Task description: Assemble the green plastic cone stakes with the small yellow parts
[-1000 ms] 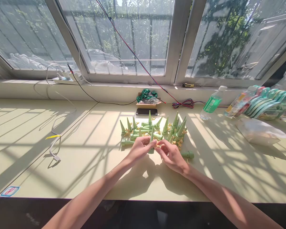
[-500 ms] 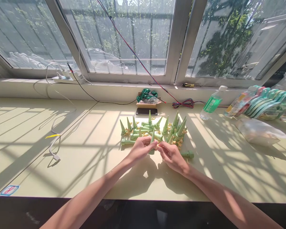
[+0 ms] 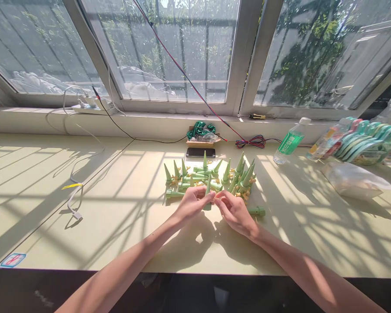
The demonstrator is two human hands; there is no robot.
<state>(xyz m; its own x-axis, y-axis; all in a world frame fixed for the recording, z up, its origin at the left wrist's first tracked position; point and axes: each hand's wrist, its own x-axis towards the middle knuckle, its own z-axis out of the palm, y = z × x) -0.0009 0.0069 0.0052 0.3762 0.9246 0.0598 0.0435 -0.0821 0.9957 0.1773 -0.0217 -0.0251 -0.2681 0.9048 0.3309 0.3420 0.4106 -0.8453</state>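
Note:
My left hand is closed around a green cone-shaped piece, which points upward with its lower end showing below the fingers. Against its side, the thumb and fingertips of my right hand are pinched together; what lies between them is too small and covered to make out. Just beyond both hands stands a cluster of similar green cones, some upright and some lying down, with small yellow-orange parts among them. To the right of my right hand lies a loose green piece with a ridged end.
Behind the cluster lie a dark phone and a small box with green material. A bottle, a clear plastic bag and teal hangers stand right. A white cable lies left.
The fingers of my right hand have shifted slightly at the side of the cone. The cone tilts a touch differently; my left hand stays almost still.

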